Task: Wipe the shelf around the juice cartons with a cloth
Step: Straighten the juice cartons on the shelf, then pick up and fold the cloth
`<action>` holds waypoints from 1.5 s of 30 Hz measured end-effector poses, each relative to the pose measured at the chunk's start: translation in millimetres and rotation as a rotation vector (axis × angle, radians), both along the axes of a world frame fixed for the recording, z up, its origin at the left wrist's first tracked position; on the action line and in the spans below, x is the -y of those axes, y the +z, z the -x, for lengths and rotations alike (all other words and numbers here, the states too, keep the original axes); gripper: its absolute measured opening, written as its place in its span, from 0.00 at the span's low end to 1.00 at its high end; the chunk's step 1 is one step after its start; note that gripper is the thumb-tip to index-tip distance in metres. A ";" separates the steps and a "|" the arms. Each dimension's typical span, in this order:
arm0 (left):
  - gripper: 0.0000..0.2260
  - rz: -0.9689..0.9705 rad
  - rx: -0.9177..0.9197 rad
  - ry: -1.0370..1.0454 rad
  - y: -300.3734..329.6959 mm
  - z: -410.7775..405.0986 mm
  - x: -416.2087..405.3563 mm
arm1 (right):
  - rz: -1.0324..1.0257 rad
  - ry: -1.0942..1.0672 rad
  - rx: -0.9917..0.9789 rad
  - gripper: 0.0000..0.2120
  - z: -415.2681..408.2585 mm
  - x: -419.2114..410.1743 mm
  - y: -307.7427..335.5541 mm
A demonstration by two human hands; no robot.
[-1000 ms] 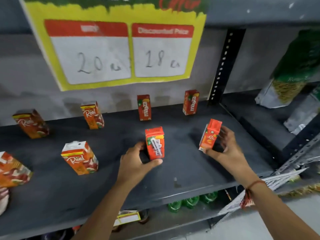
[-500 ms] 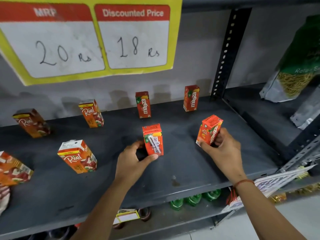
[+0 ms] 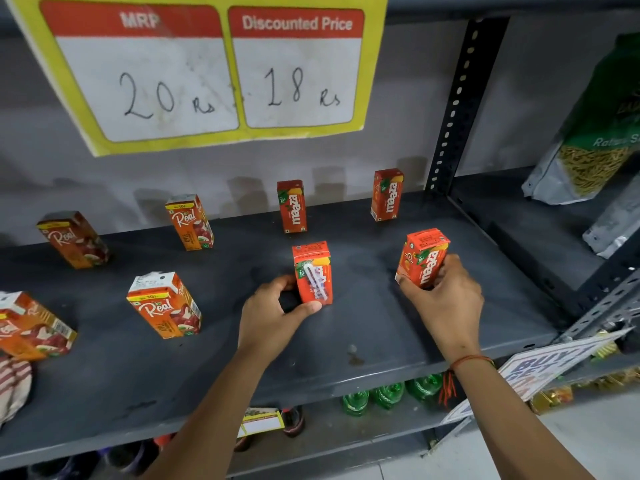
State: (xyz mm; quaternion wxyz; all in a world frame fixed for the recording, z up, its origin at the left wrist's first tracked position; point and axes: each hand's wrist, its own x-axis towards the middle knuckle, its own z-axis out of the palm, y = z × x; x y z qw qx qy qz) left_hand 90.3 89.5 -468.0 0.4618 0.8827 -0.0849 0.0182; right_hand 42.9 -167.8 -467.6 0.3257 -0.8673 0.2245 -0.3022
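Observation:
My left hand grips a small red Maaza carton that stands upright on the dark grey shelf. My right hand holds a second Maaza carton, tilted to the right, its lower end at the shelf surface. Two more Maaza cartons stand at the back wall. Several orange Real cartons stand to the left. A striped cloth lies at the shelf's left edge, away from both hands.
A yellow price sign hangs on the wall above. A perforated black upright bounds the shelf on the right, with snack bags beyond it. Green bottles sit on the shelf below. A small stain marks the shelf front.
The view has tilted up and closer. My right hand has turned its carton so the Maaza face shows and brought it lower; my left hand stays on the middle carton.

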 end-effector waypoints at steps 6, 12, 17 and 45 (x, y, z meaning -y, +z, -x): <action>0.17 0.052 -0.019 -0.004 5.1 4.3 -0.6 | -0.007 0.036 -0.024 0.27 5.4 -2.7 -1.4; 0.36 0.182 -0.133 -0.050 14.4 22.4 -18.1 | -0.173 -0.004 0.083 0.39 33.2 -20.4 5.7; 0.30 0.268 -0.087 0.021 19.4 63.3 -68.8 | -0.104 0.100 0.310 0.23 61.4 -94.5 26.3; 0.13 -0.141 -0.237 0.667 36.4 90.2 -464.6 | 0.152 0.676 -0.439 0.24 3.4 -512.0 35.2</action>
